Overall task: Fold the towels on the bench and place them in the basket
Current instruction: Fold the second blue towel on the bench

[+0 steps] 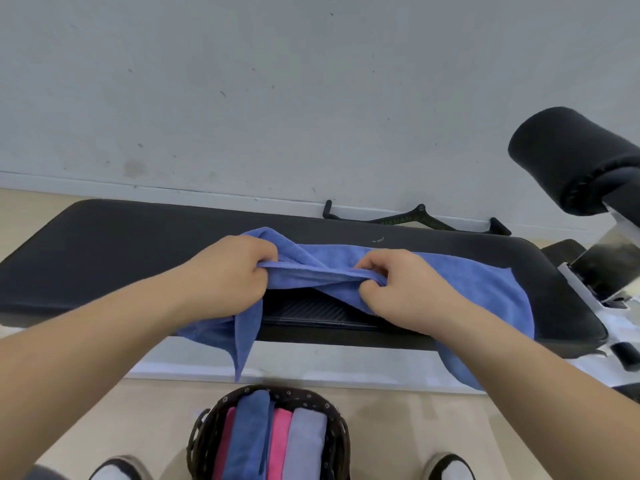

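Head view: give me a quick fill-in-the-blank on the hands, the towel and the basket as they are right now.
1. The left hand and the right hand both pinch a ____ towel.
2. That towel lies across the black ____, with its ends hanging off the near edge.
3. The basket on the floor holds folded towels in blue, lavender and ____.

Missing words: blue; bench; pink.

Even, soft indoor light, faint shadows, slight blur, wide-angle bending at edges.
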Demonstrator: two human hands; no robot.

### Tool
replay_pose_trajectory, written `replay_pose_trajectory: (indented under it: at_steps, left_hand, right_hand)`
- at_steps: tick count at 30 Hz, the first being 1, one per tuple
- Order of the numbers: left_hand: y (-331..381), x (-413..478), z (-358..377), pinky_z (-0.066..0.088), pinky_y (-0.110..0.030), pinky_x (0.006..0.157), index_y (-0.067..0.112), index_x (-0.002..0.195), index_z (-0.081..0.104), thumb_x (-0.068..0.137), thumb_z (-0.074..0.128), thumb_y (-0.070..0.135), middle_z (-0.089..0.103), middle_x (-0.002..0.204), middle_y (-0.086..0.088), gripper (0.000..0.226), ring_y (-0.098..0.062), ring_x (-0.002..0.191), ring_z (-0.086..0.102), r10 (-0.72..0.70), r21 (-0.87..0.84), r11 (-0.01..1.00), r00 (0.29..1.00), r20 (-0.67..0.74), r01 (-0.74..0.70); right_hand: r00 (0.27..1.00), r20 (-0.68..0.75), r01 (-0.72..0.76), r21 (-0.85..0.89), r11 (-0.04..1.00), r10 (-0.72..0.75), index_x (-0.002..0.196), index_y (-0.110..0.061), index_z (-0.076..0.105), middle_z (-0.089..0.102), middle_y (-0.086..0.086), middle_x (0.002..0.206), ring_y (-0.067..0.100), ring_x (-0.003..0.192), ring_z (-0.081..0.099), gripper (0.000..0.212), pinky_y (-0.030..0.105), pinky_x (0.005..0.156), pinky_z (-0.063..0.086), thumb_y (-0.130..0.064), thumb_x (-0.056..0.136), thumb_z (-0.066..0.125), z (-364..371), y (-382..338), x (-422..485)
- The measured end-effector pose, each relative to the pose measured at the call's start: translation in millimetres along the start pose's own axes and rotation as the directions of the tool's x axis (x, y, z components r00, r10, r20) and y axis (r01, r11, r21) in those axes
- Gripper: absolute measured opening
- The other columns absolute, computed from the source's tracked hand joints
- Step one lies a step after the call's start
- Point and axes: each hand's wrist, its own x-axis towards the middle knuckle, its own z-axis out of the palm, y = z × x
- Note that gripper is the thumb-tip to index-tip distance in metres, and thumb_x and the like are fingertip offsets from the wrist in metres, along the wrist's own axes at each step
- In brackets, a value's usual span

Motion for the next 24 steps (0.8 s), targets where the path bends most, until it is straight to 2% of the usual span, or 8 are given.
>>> replay_pose_trajectory:
  at_steps: [5,9,14,16,17,20,22,24]
  left_hand:
    - [5.1,-24.4,-17.1,0.034,-0.028,0.056,0.01,0.066,0.049,0.081,0.046,-0.007,0.045,0.062,0.0,0.023,-0.015,0.059,0.039,-0.007,-0.167,0.986,0.999,0.038,0.013]
    - [7.0,-43.8,-28.7,0.035,-0.033,0.06,0.019,0.06,0.05,0.071,0.053,-0.001,0.047,0.066,-0.005,0.022,-0.021,0.063,0.043,-0.054,-0.258,0.963,0.992,0.111,0.081]
    - [1.0,-64.6,-29.4,0.037,-0.037,0.059,0.019,0.062,0.054,0.072,0.044,-0.008,0.051,0.063,-0.007,0.03,-0.022,0.061,0.046,-0.052,-0.322,0.94,0.98,0.191,0.112]
    - [2.1,-72.5,-30.6,0.037,-0.034,0.059,0.018,0.061,0.055,0.076,0.039,-0.01,0.05,0.063,-0.004,0.035,-0.02,0.063,0.045,-0.009,-0.347,0.934,0.977,0.215,0.085]
    - [3.5,-77.7,-31.8,0.035,-0.033,0.061,0.017,0.063,0.055,0.075,0.037,-0.012,0.048,0.065,-0.005,0.036,-0.02,0.064,0.043,0.019,-0.374,0.924,0.968,0.249,0.078]
    - [5.8,-95.6,-34.5,0.032,-0.028,0.059,0.009,0.07,0.057,0.074,0.036,-0.019,0.046,0.067,-0.006,0.035,-0.02,0.065,0.04,0.09,-0.443,0.89,0.913,0.398,0.105]
    - [4.9,-103.9,-35.8,0.034,-0.029,0.058,0.007,0.072,0.058,0.073,0.041,-0.018,0.049,0.071,-0.009,0.03,-0.022,0.067,0.043,0.104,-0.485,0.864,0.891,0.441,0.139]
    - [5.0,-108.2,-36.6,0.033,-0.029,0.058,0.009,0.071,0.058,0.072,0.043,-0.014,0.049,0.072,-0.01,0.028,-0.023,0.067,0.043,0.069,-0.501,0.851,0.912,0.405,0.158]
  right_hand:
    - [0.991,-0.132,-0.043,-0.241,0.969,0.011,0.082,-0.023,0.06,0.064,-0.001,0.073,0.027,0.072,0.06,0.024,0.041,0.063,0.053,-0.004,0.079,0.046,-7.6,4.2,-5.4]
    - [0.987,-0.161,-0.055,-0.41,0.91,-0.013,0.081,-0.03,0.051,0.055,-0.004,0.09,0.025,0.087,0.055,0.027,0.036,0.065,0.048,-0.003,0.08,0.051,-8.6,1.7,-6.6]
    - [0.953,-0.303,-0.11,-0.283,0.953,0.02,0.079,-0.023,0.058,0.056,-0.003,0.083,0.024,0.079,0.053,0.026,0.034,0.055,0.04,0.001,0.072,0.05,-4.7,2.8,-18.7]
    - [0.969,-0.195,-0.161,-0.034,0.986,0.152,0.067,-0.016,0.051,0.052,-0.002,0.062,0.024,0.063,0.046,0.022,0.033,0.053,0.034,0.005,0.07,0.046,-11.6,-1.3,-27.0]
    - [0.975,-0.034,-0.218,0.074,0.973,0.221,0.063,-0.015,0.045,0.044,0.0,0.057,0.023,0.059,0.039,0.023,0.031,0.054,0.029,0.007,0.07,0.044,-15.4,-4.5,-33.7]
    - [0.834,0.467,-0.327,-0.013,0.945,0.295,0.065,-0.016,0.05,0.044,0.007,0.063,0.023,0.063,0.041,0.016,0.033,0.06,0.03,0.0,0.066,0.048,-20.1,-10.2,-60.8]
    - [0.782,0.558,-0.309,-0.039,0.95,0.277,0.07,-0.012,0.053,0.048,0.006,0.067,0.023,0.066,0.043,0.006,0.036,0.064,0.032,-0.008,0.066,0.051,-17.4,-14.1,-74.0]
    - [0.843,0.476,-0.284,-0.001,0.959,0.25,0.074,-0.012,0.056,0.055,0.003,0.071,0.021,0.068,0.047,0.006,0.035,0.066,0.037,-0.013,0.074,0.05,-15.8,-17.9,-81.2]
